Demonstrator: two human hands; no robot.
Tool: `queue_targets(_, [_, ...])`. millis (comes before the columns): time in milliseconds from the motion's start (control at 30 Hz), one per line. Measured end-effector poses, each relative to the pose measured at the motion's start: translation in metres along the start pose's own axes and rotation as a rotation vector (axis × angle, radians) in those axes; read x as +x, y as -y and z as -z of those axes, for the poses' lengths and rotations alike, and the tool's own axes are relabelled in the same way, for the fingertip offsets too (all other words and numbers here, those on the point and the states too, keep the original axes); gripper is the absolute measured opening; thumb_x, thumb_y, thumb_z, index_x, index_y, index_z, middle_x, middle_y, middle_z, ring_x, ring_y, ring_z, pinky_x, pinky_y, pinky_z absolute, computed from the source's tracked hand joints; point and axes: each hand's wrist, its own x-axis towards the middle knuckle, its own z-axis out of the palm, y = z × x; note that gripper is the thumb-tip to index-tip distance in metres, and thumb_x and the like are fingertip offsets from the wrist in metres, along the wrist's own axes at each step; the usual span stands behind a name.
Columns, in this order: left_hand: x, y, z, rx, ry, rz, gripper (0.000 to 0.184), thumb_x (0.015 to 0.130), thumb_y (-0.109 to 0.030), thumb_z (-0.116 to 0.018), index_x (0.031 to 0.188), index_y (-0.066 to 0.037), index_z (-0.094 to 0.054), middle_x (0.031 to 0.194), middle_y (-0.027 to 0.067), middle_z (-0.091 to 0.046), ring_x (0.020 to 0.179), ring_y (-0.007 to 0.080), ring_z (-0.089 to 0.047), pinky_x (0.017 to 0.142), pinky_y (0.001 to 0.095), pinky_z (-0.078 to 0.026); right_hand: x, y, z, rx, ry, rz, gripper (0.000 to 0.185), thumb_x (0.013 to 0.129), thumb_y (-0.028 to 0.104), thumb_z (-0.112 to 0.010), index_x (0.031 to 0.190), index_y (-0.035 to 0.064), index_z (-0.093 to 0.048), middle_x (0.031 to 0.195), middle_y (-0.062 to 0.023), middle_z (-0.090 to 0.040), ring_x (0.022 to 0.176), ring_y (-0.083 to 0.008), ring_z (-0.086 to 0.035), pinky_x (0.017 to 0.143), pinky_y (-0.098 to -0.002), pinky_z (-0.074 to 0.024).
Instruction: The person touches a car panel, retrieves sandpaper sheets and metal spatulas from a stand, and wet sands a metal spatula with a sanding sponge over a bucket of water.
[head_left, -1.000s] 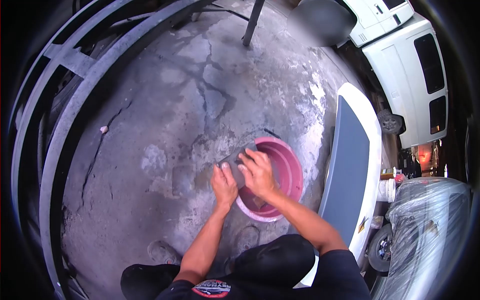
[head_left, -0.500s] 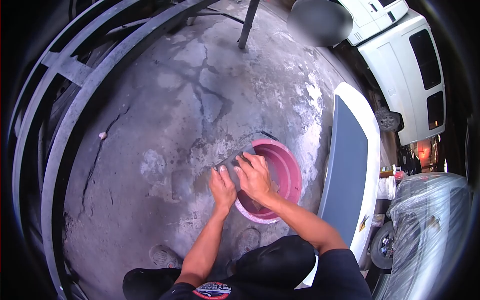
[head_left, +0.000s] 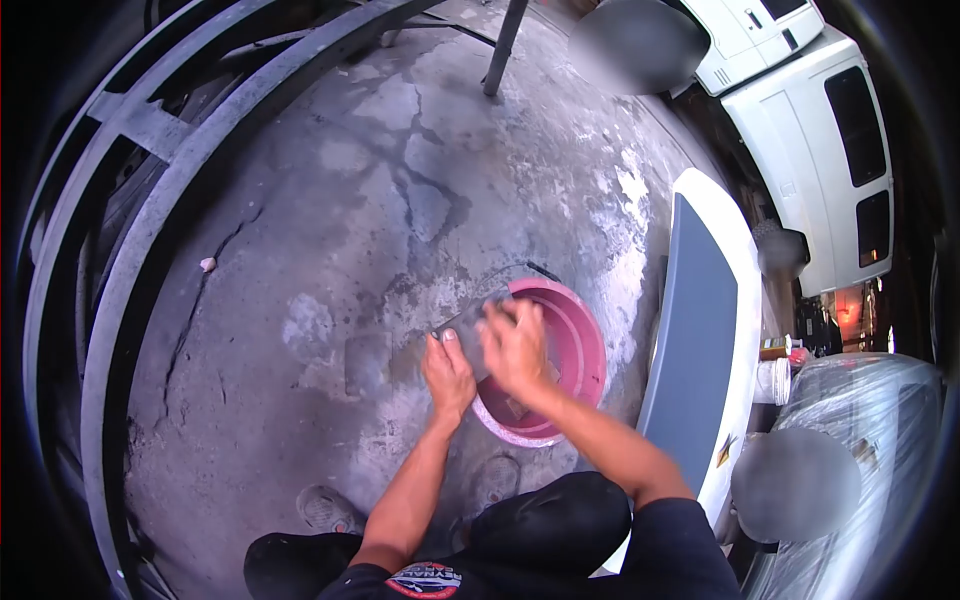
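A flat dark grey sheet [head_left: 466,332] spans the space between my hands, over the left rim of a pink tub [head_left: 590,345]. My left hand [head_left: 449,374] grips the sheet's lower left end, thumb on top. My right hand [head_left: 515,350] is over the sheet's right part and the tub, its fingers bent and smeared by motion; whether it holds anything is hidden. Inside the tub, near its lower side, lies a small brownish piece [head_left: 518,408].
A white panel with a blue-grey face [head_left: 695,330] stands right of the tub. Curved metal bars [head_left: 150,215] run along the left. A post [head_left: 505,50] rises at the top. At the right are a white van [head_left: 815,160] and a plastic-covered car [head_left: 860,400].
My right hand has shifted slightly over the sheet and is now blurred. My left hand keeps its hold. A blurred round patch now shows at the lower right.
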Motion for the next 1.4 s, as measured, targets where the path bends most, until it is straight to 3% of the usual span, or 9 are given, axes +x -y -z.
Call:
queue_targets(67, [-0.004, 0.001, 0.002, 0.02, 0.027, 0.05, 0.024, 0.101, -0.018, -0.045, 0.091, 0.002, -0.053, 0.071, 0.0157, -0.058, 0.061, 0.0227, -0.051, 0.061, 0.0386, -0.042, -0.01, -0.001, -0.005, 0.027, -0.018, 0.054, 0.034, 0.086, 0.023, -0.066, 0.112, 0.0023, -0.069, 0.106, -0.0202, -0.057, 0.098, -0.0362, -0.052, 0.084, -0.0467, -0.0438])
queue_targets(200, [-0.004, -0.001, 0.004, -0.002, 0.048, 0.078, 0.024, 0.101, -0.018, -0.045, 0.088, 0.001, -0.051, 0.068, 0.0139, -0.055, 0.061, 0.0197, -0.047, 0.059, 0.0372, -0.041, 0.03, -0.033, -0.003, -0.08, -0.131, -0.137, 0.03, 0.083, 0.02, -0.068, 0.108, 0.0038, -0.071, 0.104, -0.0192, -0.056, 0.098, -0.0351, -0.052, 0.086, -0.0469, -0.0431])
queue_targets(267, [-0.003, -0.003, 0.005, 0.023, 0.083, 0.145, 0.023, 0.1, -0.019, -0.045, 0.094, 0.002, -0.053, 0.079, 0.0246, -0.06, 0.075, 0.0431, -0.059, 0.068, 0.0471, -0.044, 0.012, -0.021, -0.001, -0.069, -0.129, 0.003, 0.029, 0.084, 0.018, -0.067, 0.108, 0.0023, -0.071, 0.104, -0.0213, -0.056, 0.097, -0.0363, -0.052, 0.086, -0.0461, -0.0428])
queue_targets(433, [-0.005, -0.003, 0.005, -0.013, 0.084, 0.12, 0.021, 0.099, -0.018, -0.045, 0.095, 0.002, -0.053, 0.077, 0.024, -0.059, 0.073, 0.0428, -0.058, 0.066, 0.0469, -0.044, 0.033, -0.035, 0.001, -0.075, -0.108, -0.074, 0.031, 0.082, 0.019, -0.07, 0.108, 0.003, -0.072, 0.103, -0.0203, -0.055, 0.099, -0.0366, -0.052, 0.085, -0.0454, -0.0433])
queue_targets(533, [-0.001, -0.001, 0.003, 0.007, 0.067, 0.076, 0.021, 0.099, -0.018, -0.045, 0.094, 0.002, -0.053, 0.078, 0.0239, -0.059, 0.073, 0.0432, -0.058, 0.066, 0.0473, -0.043, 0.012, -0.016, 0.006, -0.089, -0.074, 0.048, 0.029, 0.084, 0.017, -0.067, 0.107, 0.0013, -0.071, 0.103, -0.0208, -0.055, 0.098, -0.0365, -0.051, 0.084, -0.0441, -0.0432])
queue_targets(667, [-0.003, -0.007, 0.005, -0.025, 0.077, 0.105, 0.022, 0.099, -0.017, -0.045, 0.092, 0.002, -0.052, 0.078, 0.0239, -0.059, 0.073, 0.0441, -0.058, 0.066, 0.049, -0.043, 0.03, -0.037, -0.002, -0.106, -0.119, -0.044, 0.031, 0.082, 0.02, -0.069, 0.108, 0.0035, -0.071, 0.103, -0.0199, -0.055, 0.098, -0.036, -0.051, 0.085, -0.0457, -0.0428])
queue_targets(833, [-0.001, -0.001, 0.005, 0.03, 0.06, 0.064, 0.022, 0.1, -0.017, -0.044, 0.09, 0.001, -0.051, 0.078, 0.024, -0.059, 0.072, 0.0446, -0.058, 0.065, 0.0498, -0.043, 0.011, -0.02, -0.002, -0.087, -0.12, 0.037, 0.03, 0.084, 0.02, -0.066, 0.107, 0.0023, -0.071, 0.103, -0.0208, -0.055, 0.098, -0.0362, -0.051, 0.086, -0.0455, -0.0423])
queue_targets(1200, [-0.005, 0.0, 0.004, 0.005, 0.106, 0.151, 0.023, 0.1, -0.02, -0.045, 0.093, 0.001, -0.052, 0.075, 0.022, -0.058, 0.068, 0.0397, -0.057, 0.063, 0.0456, -0.042, 0.042, -0.034, -0.008, -0.067, -0.109, -0.151, 0.032, 0.084, 0.022, -0.067, 0.109, 0.0029, -0.071, 0.105, -0.0201, -0.055, 0.1, -0.0361, -0.05, 0.087, -0.0461, -0.0417])
queue_targets(1400, [-0.009, -0.009, 0.007, -0.034, 0.09, 0.214, 0.025, 0.1, -0.021, -0.045, 0.093, 0.002, -0.052, 0.076, 0.0224, -0.058, 0.069, 0.0395, -0.057, 0.064, 0.0452, -0.042, -0.012, 0.001, -0.009, 0.089, -0.056, 0.137, 0.029, 0.084, 0.019, -0.066, 0.108, 0.0036, -0.071, 0.105, -0.021, -0.058, 0.099, -0.037, -0.053, 0.086, -0.0462, -0.0437])
